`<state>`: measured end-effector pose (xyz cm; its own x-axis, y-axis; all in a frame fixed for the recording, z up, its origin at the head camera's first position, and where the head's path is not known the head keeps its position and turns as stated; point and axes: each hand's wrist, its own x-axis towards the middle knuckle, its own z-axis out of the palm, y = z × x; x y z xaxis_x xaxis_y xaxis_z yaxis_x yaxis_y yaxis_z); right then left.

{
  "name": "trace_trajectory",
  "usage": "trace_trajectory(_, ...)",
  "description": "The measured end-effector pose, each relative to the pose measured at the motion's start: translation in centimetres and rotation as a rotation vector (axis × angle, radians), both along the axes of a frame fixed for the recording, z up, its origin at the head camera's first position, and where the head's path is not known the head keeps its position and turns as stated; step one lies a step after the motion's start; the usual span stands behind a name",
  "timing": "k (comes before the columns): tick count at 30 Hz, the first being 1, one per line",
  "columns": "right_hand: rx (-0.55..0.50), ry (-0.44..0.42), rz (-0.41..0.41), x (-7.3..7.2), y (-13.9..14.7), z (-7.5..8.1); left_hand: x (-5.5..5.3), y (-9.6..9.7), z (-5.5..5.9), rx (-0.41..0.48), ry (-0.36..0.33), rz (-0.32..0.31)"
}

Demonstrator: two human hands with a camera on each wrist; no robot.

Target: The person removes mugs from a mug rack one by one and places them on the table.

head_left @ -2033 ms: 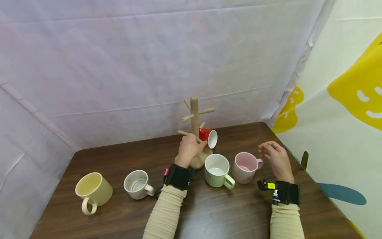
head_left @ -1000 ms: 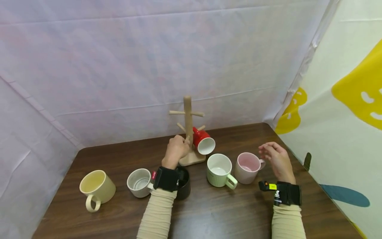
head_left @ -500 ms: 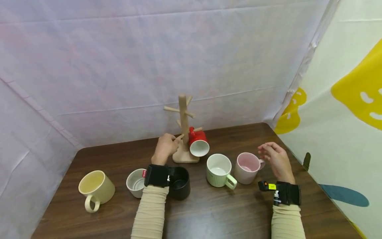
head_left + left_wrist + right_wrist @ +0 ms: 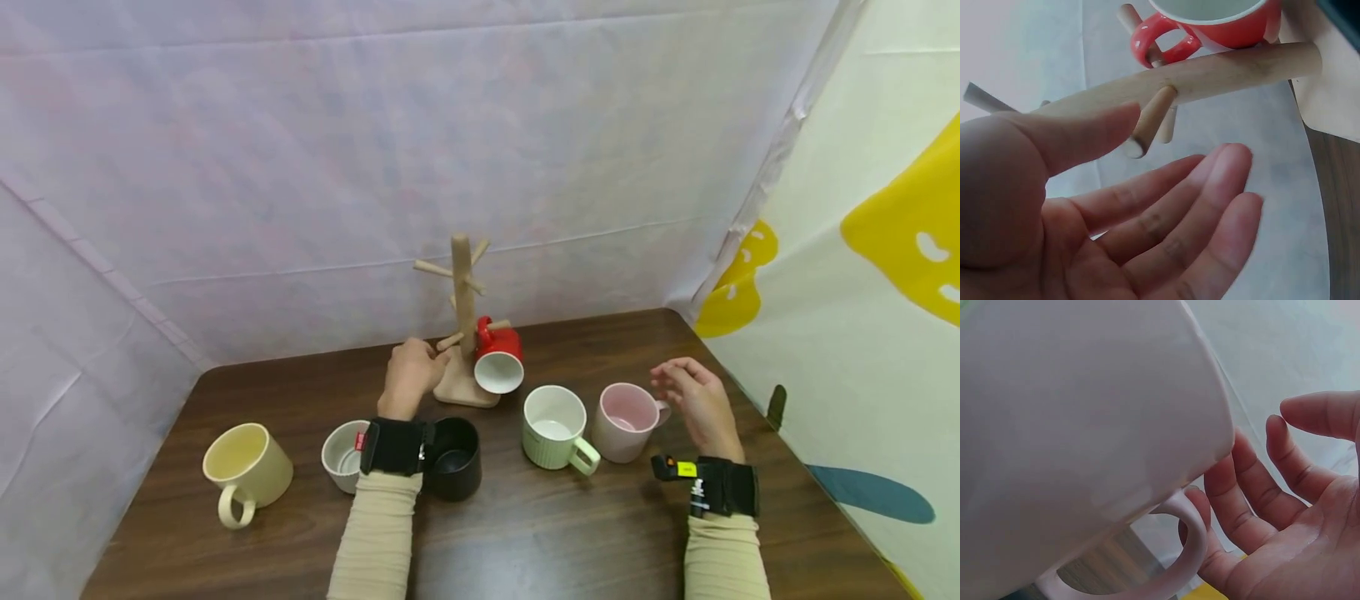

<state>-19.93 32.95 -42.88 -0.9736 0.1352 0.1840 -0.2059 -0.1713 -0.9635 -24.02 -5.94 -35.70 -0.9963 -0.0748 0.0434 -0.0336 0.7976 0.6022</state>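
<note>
My left hand (image 4: 412,377) is just left of a wooden mug tree (image 4: 464,292). In the left wrist view the thumb (image 4: 1094,134) reaches a lower peg (image 4: 1152,122), while the other fingers are loosely bent around nothing. A red mug (image 4: 499,346) with a white inside hangs by its handle on the tree, its mouth tilted forward and down. My right hand (image 4: 697,398) hovers beside a pink mug (image 4: 623,429), fingers relaxed and holding nothing. In the right wrist view its fingertips overlap the mug's handle (image 4: 1194,540).
On the brown table (image 4: 525,533) stand a pale green mug (image 4: 551,442), a black mug (image 4: 457,467), a white mug (image 4: 341,462) partly behind the left wrist strap, and a yellow mug (image 4: 255,471). A white cloth wall (image 4: 337,208) rises behind the table.
The mug tree has turned and shifted left, and the red mug's mouth has swung from right to front. My left hand has moved left, uncovering the black mug. The right hand stays put.
</note>
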Motion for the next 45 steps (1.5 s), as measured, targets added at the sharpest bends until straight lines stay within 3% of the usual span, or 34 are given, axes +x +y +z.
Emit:
trace_trajectory(12, 0.083, 0.013, 0.013, 0.4, 0.1, 1.0, 1.0, 2.5, 0.8, -0.045, -0.034, -0.127)
trace_trajectory(20, 0.208, 0.005, 0.131, 0.6, -0.7, 2.2, 0.5, 5.0, 1.3, -0.086, -0.001, -0.228)
trace_trajectory(25, 0.212, 0.044, 0.225, 0.6, -1.1, 2.5, 0.1, 6.1, 1.1, -0.146, 0.015, -0.267)
trace_trajectory(31, 0.177, 0.087, 0.283, 0.6, -1.6, 2.7, -0.2, 7.0, 0.7, -0.26, 0.046, -0.247)
trace_trajectory(37, 0.234, 0.116, 0.307, 0.7, -2.1, 2.9, -1.0, 7.6, -0.3, -0.235, 0.073, -0.198)
trace_trajectory(45, 0.309, 0.113, 0.292, 0.7, -2.5, 3.0, -1.9, 8.2, -1.1, -0.182, 0.018, -0.171)
